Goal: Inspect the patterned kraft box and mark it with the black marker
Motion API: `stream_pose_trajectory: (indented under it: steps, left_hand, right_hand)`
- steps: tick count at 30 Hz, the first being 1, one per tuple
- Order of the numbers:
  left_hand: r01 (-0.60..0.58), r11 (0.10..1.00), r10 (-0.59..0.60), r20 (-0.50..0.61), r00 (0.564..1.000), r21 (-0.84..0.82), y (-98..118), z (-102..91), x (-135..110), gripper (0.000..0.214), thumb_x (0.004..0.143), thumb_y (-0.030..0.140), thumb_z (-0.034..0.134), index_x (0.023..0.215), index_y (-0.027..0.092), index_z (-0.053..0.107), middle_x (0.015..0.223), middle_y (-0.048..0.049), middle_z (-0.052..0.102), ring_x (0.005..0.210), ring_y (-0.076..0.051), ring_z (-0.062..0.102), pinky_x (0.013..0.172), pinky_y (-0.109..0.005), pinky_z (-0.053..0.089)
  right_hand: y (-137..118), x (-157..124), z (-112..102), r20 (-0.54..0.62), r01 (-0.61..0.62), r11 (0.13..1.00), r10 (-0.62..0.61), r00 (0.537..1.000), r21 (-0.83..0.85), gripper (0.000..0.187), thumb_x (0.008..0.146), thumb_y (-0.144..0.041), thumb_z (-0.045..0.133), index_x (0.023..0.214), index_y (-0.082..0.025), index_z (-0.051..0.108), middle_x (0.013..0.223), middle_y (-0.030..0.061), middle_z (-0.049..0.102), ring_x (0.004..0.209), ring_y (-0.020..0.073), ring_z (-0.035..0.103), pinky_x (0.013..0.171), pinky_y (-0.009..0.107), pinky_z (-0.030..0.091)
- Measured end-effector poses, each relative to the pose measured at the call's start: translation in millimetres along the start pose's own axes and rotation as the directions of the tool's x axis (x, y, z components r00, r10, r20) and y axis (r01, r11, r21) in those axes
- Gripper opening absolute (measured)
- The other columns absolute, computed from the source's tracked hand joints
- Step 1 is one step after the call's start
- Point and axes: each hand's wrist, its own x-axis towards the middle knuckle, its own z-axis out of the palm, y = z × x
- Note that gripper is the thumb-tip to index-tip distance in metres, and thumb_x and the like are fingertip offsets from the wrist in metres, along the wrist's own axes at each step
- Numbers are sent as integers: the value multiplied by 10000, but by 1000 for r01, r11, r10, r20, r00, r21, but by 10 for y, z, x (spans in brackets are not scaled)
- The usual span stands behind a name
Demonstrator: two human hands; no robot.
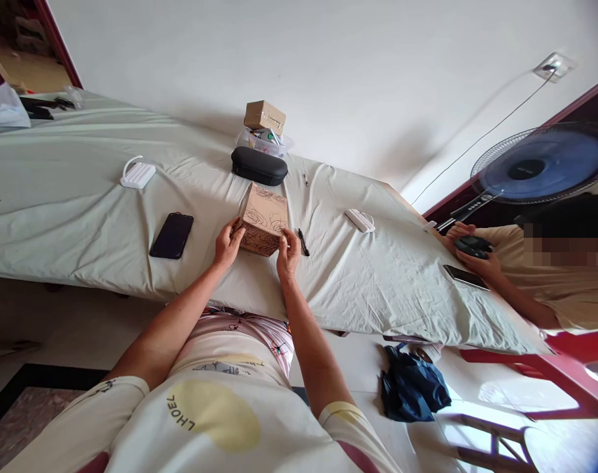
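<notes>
A small brown cardboard box (265, 213) with dark scribbled loops on its top and front face sits on the cloth-covered table before me. My left hand (228, 242) grips its left side, fingers bent against the edge. On the opposite side, my right hand (289, 253) holds the near right corner, thumb at the front. Just right of that hand lies a black pen (303, 242). A dark phone (172, 235) rests on the cloth to the left of the box. Behind the box is a black zip case (259, 166).
A clear plastic tub (283, 143) with a taped carton (264, 117) on it stands by the wall. White corded devices lie at left (139, 175) and right (360, 221). At right, another person (515, 263) holds a black object near a phone (466, 276) and fan (530, 167).
</notes>
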Motion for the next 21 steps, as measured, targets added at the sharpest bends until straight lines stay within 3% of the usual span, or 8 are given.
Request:
stream_pose_trajectory:
  steps: [4, 9, 13, 16, 19, 21]
  left_hand:
    - [-23, 999, 24, -54, 998, 27, -75, -19, 27, 524, 931, 637, 650, 1255, 226, 685, 1287, -122, 715, 1256, -297, 663, 1133, -446, 512]
    - [11, 999, -16, -127, 992, -44, -248, 14, 79, 661, 818, 702, 755, 1249, 222, 613, 1433, -159, 578, 1399, -305, 567, 1147, -439, 512]
    - [193, 941, -196, 18, 980, -276, -348, 55, 77, 765, 829, 734, 721, 1387, 271, 478, 1375, -141, 621, 1219, -252, 689, 973, -412, 616]
    - [271, 909, -247, 114, 962, -317, -335, 72, 59, 720, 805, 757, 723, 1276, 240, 554, 1272, -132, 688, 1154, -266, 712, 868, -398, 649]
    - [190, 939, -184, 49, 982, -287, -282, 62, 62, 695, 801, 783, 706, 1196, 221, 605, 1242, -131, 713, 1163, -280, 706, 941, -437, 631]
    - [99, 966, -106, -18, 994, -239, -246, 38, 73, 673, 841, 784, 660, 1199, 215, 626, 1220, -129, 725, 1181, -277, 699, 1035, -452, 586]
  right_hand:
    - [89, 33, 9, -15, -53, 998, 53, 998, 33, 480, 992, -625, 475, 1189, -235, 672, 1164, 101, 689, 1130, 232, 636, 822, 336, 574]
    - [129, 40, 37, -2, -147, 985, 148, 989, 92, 458, 992, -611, 494, 1206, -233, 640, 1134, 84, 679, 1030, 203, 644, 720, 291, 562]
    - [144, 38, 65, 0, -190, 972, 192, 981, 141, 456, 978, -638, 483, 1161, -239, 609, 948, 29, 645, 801, 155, 611, 611, 251, 514]
    - [183, 24, 91, 42, -214, 965, 210, 977, 150, 451, 955, -649, 503, 1125, -240, 584, 909, 9, 631, 747, 144, 614, 584, 242, 497]
    - [220, -17, 118, 141, -247, 965, 234, 962, 83, 366, 979, -568, 487, 1095, -234, 580, 907, 7, 656, 721, 148, 644, 628, 267, 512]
    - [233, -52, 135, 215, -218, 975, 224, 950, -51, 265, 994, -450, 475, 1049, -228, 608, 880, 10, 673, 762, 169, 662, 733, 308, 539]
